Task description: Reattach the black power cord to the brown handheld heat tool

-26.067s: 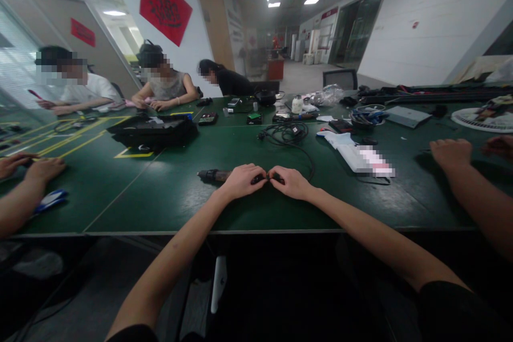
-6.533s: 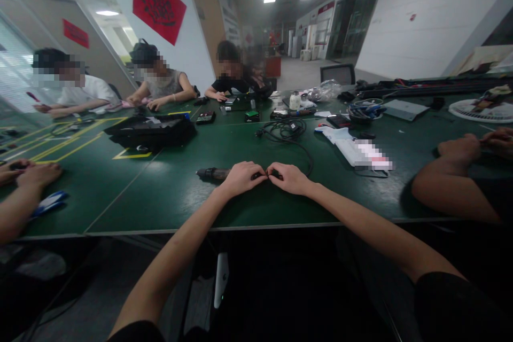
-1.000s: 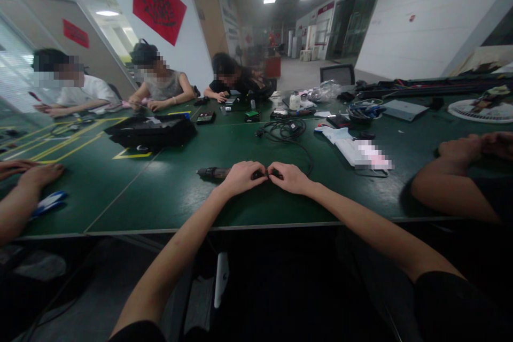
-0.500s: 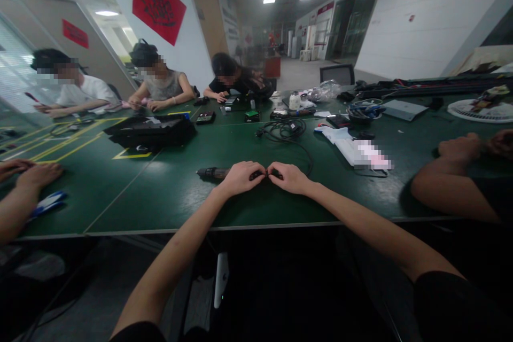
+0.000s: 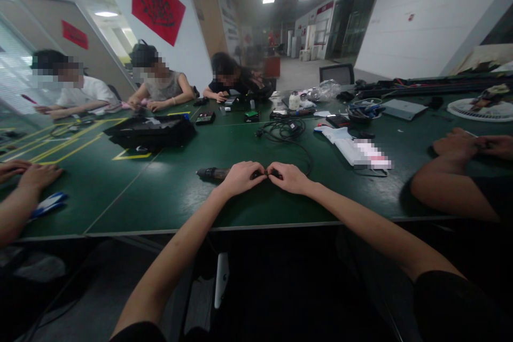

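Both my hands rest on the green table (image 5: 168,192), fingertips meeting at its middle. My left hand (image 5: 240,178) is curled over the right end of a dark cylindrical tool (image 5: 211,173) that lies flat and sticks out to the left. My right hand (image 5: 289,178) is closed in a pinch on a small black part (image 5: 273,173) joined to a black cable (image 5: 306,157), which runs back to a coil (image 5: 285,131). The spot where the two hands meet is mostly hidden by my fingers.
A black bag (image 5: 152,131) lies at the back left, a white packet (image 5: 352,148) at the right. Co-workers' hands rest on the left edge (image 5: 30,173) and the right edge (image 5: 460,145). Three people sit along the far left side. Small devices litter the far table.
My hands stay in place over the tool and cable. The co-worker's hands at the right have shifted a little, and the far seated person has lowered the head.
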{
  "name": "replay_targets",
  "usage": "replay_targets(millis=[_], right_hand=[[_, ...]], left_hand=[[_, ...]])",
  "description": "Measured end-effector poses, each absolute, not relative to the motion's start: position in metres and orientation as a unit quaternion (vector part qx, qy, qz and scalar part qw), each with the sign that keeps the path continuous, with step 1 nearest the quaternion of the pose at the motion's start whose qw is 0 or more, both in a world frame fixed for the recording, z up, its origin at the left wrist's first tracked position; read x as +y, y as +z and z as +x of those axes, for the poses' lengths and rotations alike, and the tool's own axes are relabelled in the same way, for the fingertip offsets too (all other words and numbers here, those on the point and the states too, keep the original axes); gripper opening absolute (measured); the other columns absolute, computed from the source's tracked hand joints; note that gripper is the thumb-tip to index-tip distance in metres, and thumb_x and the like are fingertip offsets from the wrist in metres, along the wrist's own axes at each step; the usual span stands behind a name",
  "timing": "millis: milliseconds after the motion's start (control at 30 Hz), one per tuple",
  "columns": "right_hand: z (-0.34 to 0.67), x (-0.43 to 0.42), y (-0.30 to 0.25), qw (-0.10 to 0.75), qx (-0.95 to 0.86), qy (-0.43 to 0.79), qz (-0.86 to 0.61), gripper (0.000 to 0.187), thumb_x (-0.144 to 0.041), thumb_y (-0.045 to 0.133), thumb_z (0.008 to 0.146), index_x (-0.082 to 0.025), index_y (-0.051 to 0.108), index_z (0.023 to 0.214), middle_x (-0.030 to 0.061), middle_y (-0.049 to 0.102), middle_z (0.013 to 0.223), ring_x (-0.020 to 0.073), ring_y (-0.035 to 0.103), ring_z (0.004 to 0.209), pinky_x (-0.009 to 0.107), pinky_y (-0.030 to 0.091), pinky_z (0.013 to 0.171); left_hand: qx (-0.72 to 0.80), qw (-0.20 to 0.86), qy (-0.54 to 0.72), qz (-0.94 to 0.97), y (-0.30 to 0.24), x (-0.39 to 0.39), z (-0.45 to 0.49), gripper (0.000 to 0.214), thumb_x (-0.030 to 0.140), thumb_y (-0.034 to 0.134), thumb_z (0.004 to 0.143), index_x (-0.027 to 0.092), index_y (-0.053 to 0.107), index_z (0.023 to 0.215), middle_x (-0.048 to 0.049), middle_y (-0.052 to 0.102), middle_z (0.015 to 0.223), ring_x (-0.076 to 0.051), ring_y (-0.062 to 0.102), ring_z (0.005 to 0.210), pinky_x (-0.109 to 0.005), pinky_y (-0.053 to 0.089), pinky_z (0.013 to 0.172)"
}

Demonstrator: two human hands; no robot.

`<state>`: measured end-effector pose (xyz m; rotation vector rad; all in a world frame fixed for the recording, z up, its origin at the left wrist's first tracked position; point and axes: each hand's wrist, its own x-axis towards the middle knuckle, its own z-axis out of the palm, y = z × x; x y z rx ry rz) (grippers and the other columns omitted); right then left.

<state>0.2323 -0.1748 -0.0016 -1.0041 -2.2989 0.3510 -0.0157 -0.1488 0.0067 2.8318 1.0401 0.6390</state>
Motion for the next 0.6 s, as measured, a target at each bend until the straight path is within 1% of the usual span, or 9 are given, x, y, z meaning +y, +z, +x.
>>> replay_targets(millis=[100,233,467,600], right_hand=[[0.2324,-0.1748,-0.0013,0.299,-0.866,0.133,-0.377,0.010,-0.023,0.062,0.097,-0.023,0.065,0.107,0.0021,0.069,0.101,0.0160,0.060,0.077,0.027,0.041,0.073],[0.2325,-0.1750,-0.0008,0.298,-0.866,0.135,-0.378,0.010,-0.023,0.062,0.097,-0.023,0.065,0.107,0.0020,0.070,0.101,0.0162,0.060,0.077,0.028,0.042,0.074],[0.2318,-0.1761,0.0002,0.297,-0.865,0.135,-0.381,0.012,-0.024,0.062,0.098,-0.023,0.066,0.109,0.0029,0.070,0.102,0.0171,0.061,0.078,0.028,0.042,0.074],[0.2317,-0.1753,-0.0007,0.296,-0.865,0.135,-0.381,0.011,-0.024,0.062,0.098,-0.023,0.065,0.109,0.0028,0.070,0.101,0.0168,0.060,0.077,0.028,0.041,0.073]], left_hand=[[0.332,0.029,0.203,0.921,0.0076,-0.1497,-0.0156,0.027,0.049,0.056,0.101,0.029,0.068,0.115,-0.0023,0.074,0.106,-0.022,0.070,0.098,-0.038,0.051,0.092],[0.321,0.031,0.199,0.925,0.0091,-0.1501,-0.0159,0.025,0.042,0.049,0.104,0.031,0.069,0.115,-0.0011,0.075,0.111,-0.020,0.069,0.102,-0.037,0.051,0.095],[0.330,0.025,0.201,0.922,0.0061,-0.1468,-0.0149,0.028,0.050,0.052,0.103,0.029,0.068,0.111,-0.0022,0.074,0.107,-0.021,0.070,0.099,-0.038,0.052,0.091],[0.335,0.016,0.199,0.921,0.0054,-0.1469,-0.0145,0.028,0.051,0.054,0.102,0.029,0.068,0.110,-0.0025,0.074,0.103,-0.022,0.069,0.096,-0.037,0.051,0.089]])
